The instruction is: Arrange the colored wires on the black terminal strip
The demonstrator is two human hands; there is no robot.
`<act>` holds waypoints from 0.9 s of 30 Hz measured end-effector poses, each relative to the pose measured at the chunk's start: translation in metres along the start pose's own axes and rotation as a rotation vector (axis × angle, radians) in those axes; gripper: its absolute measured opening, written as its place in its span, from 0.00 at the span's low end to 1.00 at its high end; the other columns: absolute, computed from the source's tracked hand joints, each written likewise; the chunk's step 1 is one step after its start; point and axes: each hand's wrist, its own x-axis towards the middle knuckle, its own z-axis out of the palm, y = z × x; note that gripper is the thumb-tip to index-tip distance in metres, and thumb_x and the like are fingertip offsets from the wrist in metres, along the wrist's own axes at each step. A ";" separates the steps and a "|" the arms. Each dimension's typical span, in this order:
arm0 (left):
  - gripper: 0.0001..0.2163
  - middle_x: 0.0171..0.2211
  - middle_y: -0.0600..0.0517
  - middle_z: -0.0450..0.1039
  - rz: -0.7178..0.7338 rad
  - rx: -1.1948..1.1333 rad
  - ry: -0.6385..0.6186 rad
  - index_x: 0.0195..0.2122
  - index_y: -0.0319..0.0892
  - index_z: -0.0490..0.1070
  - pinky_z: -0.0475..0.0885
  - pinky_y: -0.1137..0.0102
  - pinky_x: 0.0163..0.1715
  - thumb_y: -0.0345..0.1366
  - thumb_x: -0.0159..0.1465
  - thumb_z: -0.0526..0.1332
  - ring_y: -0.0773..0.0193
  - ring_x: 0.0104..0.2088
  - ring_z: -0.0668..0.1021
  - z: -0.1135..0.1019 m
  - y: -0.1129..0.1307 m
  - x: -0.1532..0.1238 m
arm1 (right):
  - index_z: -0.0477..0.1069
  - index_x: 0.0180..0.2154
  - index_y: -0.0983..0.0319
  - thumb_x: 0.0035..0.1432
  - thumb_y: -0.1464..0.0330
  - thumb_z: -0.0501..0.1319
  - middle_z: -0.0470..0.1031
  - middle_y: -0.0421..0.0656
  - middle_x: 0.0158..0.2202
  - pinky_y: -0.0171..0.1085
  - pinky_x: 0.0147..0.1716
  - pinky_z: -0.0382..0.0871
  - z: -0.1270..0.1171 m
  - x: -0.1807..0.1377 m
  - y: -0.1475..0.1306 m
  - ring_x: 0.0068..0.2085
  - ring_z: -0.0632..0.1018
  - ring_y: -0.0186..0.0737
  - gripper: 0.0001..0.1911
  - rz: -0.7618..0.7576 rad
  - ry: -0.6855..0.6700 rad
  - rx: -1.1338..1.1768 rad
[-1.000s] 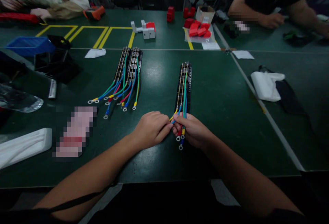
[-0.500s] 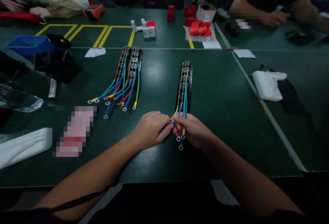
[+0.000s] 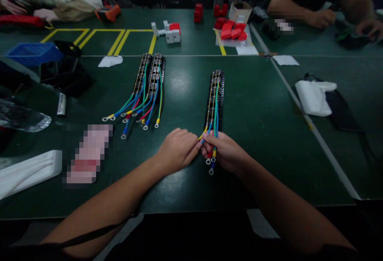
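Note:
In front of me on the green table lies a long black strip with metal contacts, its coloured wires running toward me. My right hand pinches the wires near their ends. Ring terminals with red, yellow and blue sleeves hang below its fingers. My left hand is closed, thumb and fingers pressed on the ends of a yellow and a blue wire, touching the right fingertips; the tips there are hidden. Two similar wired strips lie side by side to the left, their ring terminals fanned out toward me.
A blurred pink flat item and a white case lie at left, below a blue bin. White and red blocks and red parts stand farther back. A white object lies right. Two people sit opposite.
My hands and the strip stay nearly where they were. At the far right, a co-worker's hand has come into clearer view over a dark object.

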 end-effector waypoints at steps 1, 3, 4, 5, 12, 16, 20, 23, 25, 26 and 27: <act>0.14 0.23 0.52 0.66 -0.003 -0.004 -0.002 0.27 0.40 0.65 0.59 0.67 0.30 0.37 0.69 0.48 0.64 0.26 0.66 0.000 0.000 0.000 | 0.63 0.21 0.62 0.53 0.58 0.65 0.64 0.36 0.17 0.32 0.22 0.62 0.000 0.000 0.000 0.21 0.69 0.31 0.18 0.001 -0.001 0.000; 0.14 0.23 0.52 0.66 -0.013 -0.029 -0.001 0.27 0.40 0.65 0.59 0.67 0.30 0.37 0.68 0.49 0.64 0.26 0.66 0.000 0.000 0.000 | 0.63 0.20 0.62 0.53 0.58 0.64 0.64 0.36 0.17 0.32 0.22 0.62 -0.001 0.000 0.000 0.21 0.69 0.31 0.19 0.005 -0.004 -0.005; 0.14 0.23 0.52 0.66 -0.017 -0.048 -0.001 0.27 0.40 0.65 0.59 0.67 0.30 0.38 0.68 0.49 0.64 0.26 0.66 0.000 -0.001 0.000 | 0.63 0.20 0.62 0.53 0.58 0.64 0.64 0.36 0.17 0.32 0.22 0.62 -0.001 0.000 0.000 0.21 0.69 0.31 0.19 0.007 -0.002 -0.009; 0.13 0.23 0.53 0.66 -0.020 -0.067 0.000 0.27 0.40 0.65 0.59 0.67 0.30 0.38 0.68 0.50 0.65 0.26 0.66 0.000 -0.001 0.000 | 0.63 0.20 0.62 0.54 0.58 0.64 0.64 0.36 0.17 0.32 0.23 0.62 -0.001 0.000 0.000 0.21 0.69 0.31 0.19 0.007 0.000 -0.012; 0.13 0.24 0.53 0.66 -0.026 -0.077 -0.010 0.28 0.40 0.66 0.59 0.67 0.30 0.38 0.68 0.50 0.64 0.26 0.66 0.000 -0.001 0.000 | 0.62 0.20 0.62 0.54 0.59 0.64 0.63 0.36 0.18 0.32 0.23 0.63 0.000 -0.001 -0.001 0.22 0.69 0.31 0.19 0.003 -0.004 -0.005; 0.14 0.24 0.52 0.66 -0.006 -0.024 -0.008 0.28 0.40 0.66 0.58 0.67 0.30 0.37 0.69 0.48 0.64 0.26 0.66 0.001 -0.001 0.000 | 0.62 0.20 0.62 0.53 0.58 0.65 0.63 0.36 0.17 0.33 0.23 0.63 0.001 -0.001 -0.001 0.22 0.69 0.31 0.19 0.005 0.001 -0.012; 0.15 0.24 0.52 0.66 0.001 -0.008 -0.014 0.28 0.40 0.65 0.58 0.67 0.30 0.37 0.69 0.47 0.64 0.26 0.67 0.000 -0.001 0.000 | 0.62 0.21 0.61 0.52 0.58 0.65 0.63 0.35 0.17 0.32 0.22 0.63 0.001 -0.001 -0.002 0.22 0.69 0.31 0.18 0.007 0.006 -0.016; 0.15 0.24 0.52 0.66 -0.001 -0.019 -0.018 0.27 0.40 0.65 0.58 0.67 0.29 0.38 0.69 0.48 0.64 0.26 0.66 -0.001 -0.001 0.001 | 0.62 0.23 0.61 0.52 0.58 0.65 0.63 0.35 0.17 0.32 0.22 0.63 0.001 -0.001 -0.002 0.22 0.69 0.31 0.18 0.015 0.013 -0.014; 0.14 0.24 0.52 0.66 -0.006 -0.031 -0.022 0.27 0.40 0.65 0.58 0.67 0.29 0.38 0.69 0.48 0.65 0.26 0.66 -0.001 -0.001 0.001 | 0.62 0.22 0.61 0.52 0.58 0.65 0.63 0.35 0.17 0.32 0.22 0.63 0.001 -0.001 -0.002 0.22 0.69 0.31 0.18 0.011 0.015 -0.014; 0.14 0.24 0.52 0.66 -0.007 -0.034 -0.025 0.27 0.40 0.65 0.58 0.67 0.29 0.38 0.69 0.48 0.65 0.26 0.66 -0.001 -0.002 0.000 | 0.62 0.22 0.62 0.52 0.59 0.65 0.63 0.35 0.17 0.32 0.22 0.63 0.001 -0.001 -0.002 0.21 0.69 0.30 0.18 0.010 0.015 -0.013; 0.14 0.24 0.52 0.66 -0.007 -0.035 -0.026 0.27 0.40 0.64 0.59 0.67 0.29 0.38 0.69 0.48 0.65 0.26 0.66 -0.001 -0.002 0.000 | 0.62 0.22 0.62 0.52 0.59 0.65 0.63 0.35 0.17 0.32 0.22 0.63 0.001 -0.001 -0.002 0.21 0.69 0.30 0.18 0.010 0.016 -0.012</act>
